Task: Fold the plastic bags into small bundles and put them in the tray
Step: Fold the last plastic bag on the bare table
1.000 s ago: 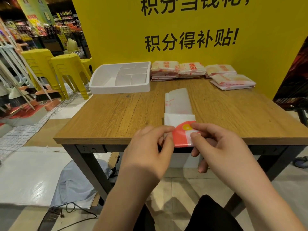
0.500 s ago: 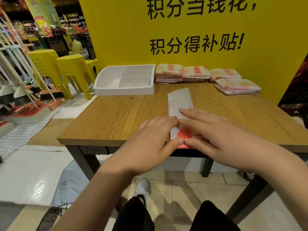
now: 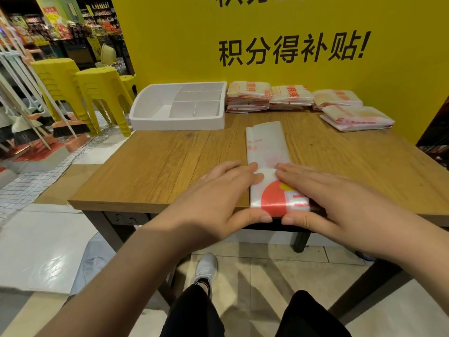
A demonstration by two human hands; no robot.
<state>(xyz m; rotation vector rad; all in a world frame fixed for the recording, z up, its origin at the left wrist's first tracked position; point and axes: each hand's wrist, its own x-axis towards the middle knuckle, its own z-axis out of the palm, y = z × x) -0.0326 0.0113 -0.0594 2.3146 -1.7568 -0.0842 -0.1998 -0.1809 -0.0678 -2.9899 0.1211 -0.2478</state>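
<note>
Head view: plastic bag (image 3: pixel 266 147) lying lengthwise from near bench (image 3: pixel 158 171) edge toward far edge; left grip (image 3: pixel 218 198) and right grip (image 3: pixel 340 198) flat, straight-fingered, pressing its near fold.

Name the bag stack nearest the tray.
The leftmost stack, right beside the tray; the other stacks lie farther right.
</note>
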